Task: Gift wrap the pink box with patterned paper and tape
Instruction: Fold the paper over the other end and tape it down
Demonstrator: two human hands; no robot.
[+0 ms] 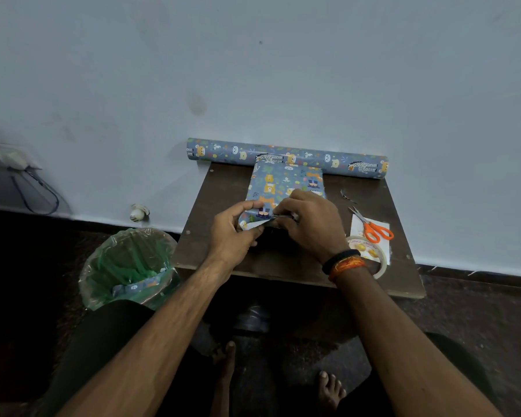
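**Blue patterned paper going round the box on the small table**

Green-lined bin point(128, 267) is sitting on the floor at far left, beside the dark table point(223, 254). My left hand point(233, 233) is pinching the near end flap of the wrapped box point(286, 183), fingers curled on the paper. My right hand point(309, 222) is pressing that same fold, fingertips clamped on it. Behind, the paper roll point(286, 158) is lying against the wall. Orange scissors point(373, 228) and tape point(370, 254) are resting at right.
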